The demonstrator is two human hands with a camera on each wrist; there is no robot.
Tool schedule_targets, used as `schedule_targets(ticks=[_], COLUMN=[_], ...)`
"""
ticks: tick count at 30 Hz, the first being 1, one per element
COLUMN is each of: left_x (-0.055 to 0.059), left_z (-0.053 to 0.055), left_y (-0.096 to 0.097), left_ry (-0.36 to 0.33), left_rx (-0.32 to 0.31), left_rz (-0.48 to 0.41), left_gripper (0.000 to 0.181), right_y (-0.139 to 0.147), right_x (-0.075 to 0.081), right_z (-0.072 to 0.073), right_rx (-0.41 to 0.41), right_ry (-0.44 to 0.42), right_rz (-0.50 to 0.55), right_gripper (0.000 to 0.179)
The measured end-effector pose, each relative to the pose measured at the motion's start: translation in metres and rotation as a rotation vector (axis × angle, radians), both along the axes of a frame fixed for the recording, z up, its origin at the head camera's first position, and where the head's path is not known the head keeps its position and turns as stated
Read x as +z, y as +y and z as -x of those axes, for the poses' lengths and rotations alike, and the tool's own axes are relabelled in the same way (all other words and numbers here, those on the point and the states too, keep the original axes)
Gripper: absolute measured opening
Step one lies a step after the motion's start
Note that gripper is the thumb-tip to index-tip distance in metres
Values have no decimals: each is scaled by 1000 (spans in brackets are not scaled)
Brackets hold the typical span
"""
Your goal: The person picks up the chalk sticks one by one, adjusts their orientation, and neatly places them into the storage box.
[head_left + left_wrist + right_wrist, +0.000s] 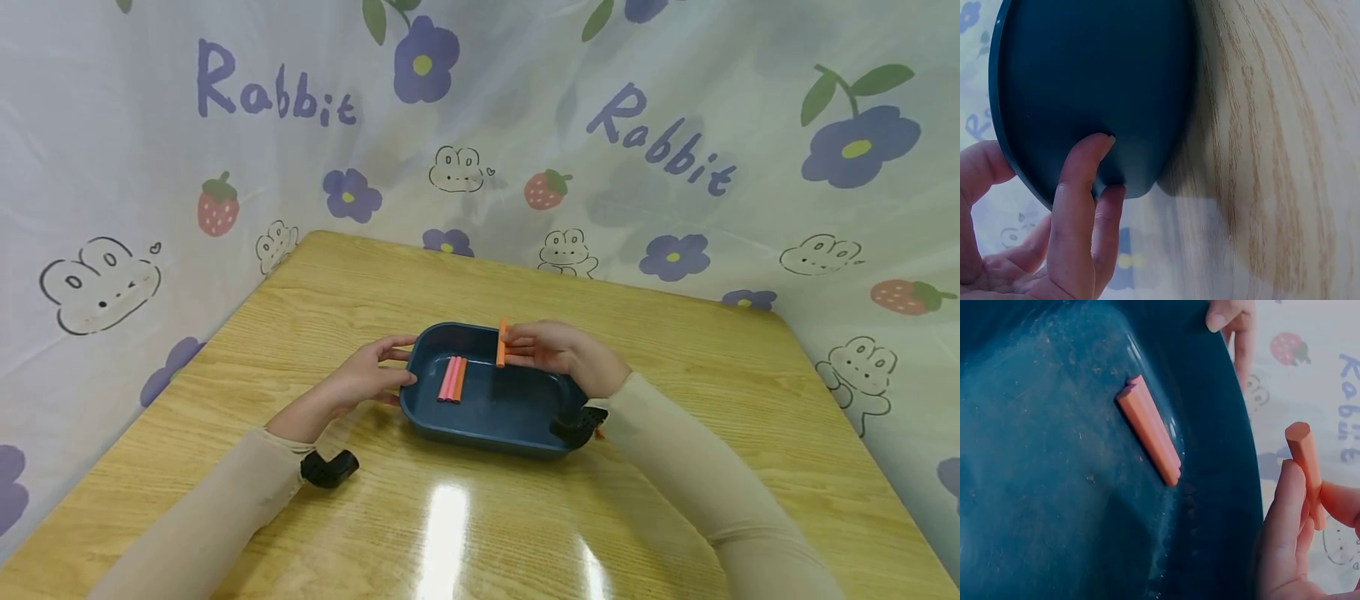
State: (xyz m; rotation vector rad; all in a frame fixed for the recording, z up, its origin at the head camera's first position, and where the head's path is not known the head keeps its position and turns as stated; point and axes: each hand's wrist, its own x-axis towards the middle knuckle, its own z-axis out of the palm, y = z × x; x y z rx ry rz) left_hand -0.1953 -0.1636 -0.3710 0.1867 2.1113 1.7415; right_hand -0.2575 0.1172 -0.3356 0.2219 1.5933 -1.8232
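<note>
A dark blue tray (495,433) with rounded corners stands on the wooden table. My left hand (367,375) grips its left end, with the thumb at the rim and fingers against the outer wall (1097,75). Inside, two pink sticks (448,379) and one orange stick (461,382) lie side by side near the left end. Above the tray's far wall, my right hand (558,346) pinches another orange stick (501,354) between thumb and fingers. In the right wrist view this held stick (1307,465) shows a flat, faceted end and stands tilted.
The wooden table (675,467) extends around the tray on all sides. Behind it hangs a white printed cloth (510,108). A black wrist device (579,427) on the right arm covers the tray's near right corner; another device (330,469) sits at the left wrist.
</note>
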Motion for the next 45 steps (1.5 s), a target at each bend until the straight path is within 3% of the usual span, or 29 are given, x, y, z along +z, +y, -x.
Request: schedule_targets(ticks=[5, 13, 24, 34, 45], left_x=[2, 2, 3, -1, -2], left_z=[-1, -2, -2, 0, 2], left_y=[0, 0, 0, 1, 1], left_ry=[1, -5, 5, -13, -11], left_rx=[-2, -2, -14, 10, 11], left_rz=[-5, -10, -18, -10, -9], left_gripper=[64, 65, 67, 65, 64], right_y=[-10, -23, -34, -45, -49], right_x=[-5, -16, -31, -39, -40], right_z=[2, 3, 9, 8, 8], right_rx=[32, 138, 137, 99, 73], right_ry=[-16, -35, -105, -163, -142], right_rz=[-27, -81, -172, -238, -316], right_gripper=[42, 11, 31, 33, 25])
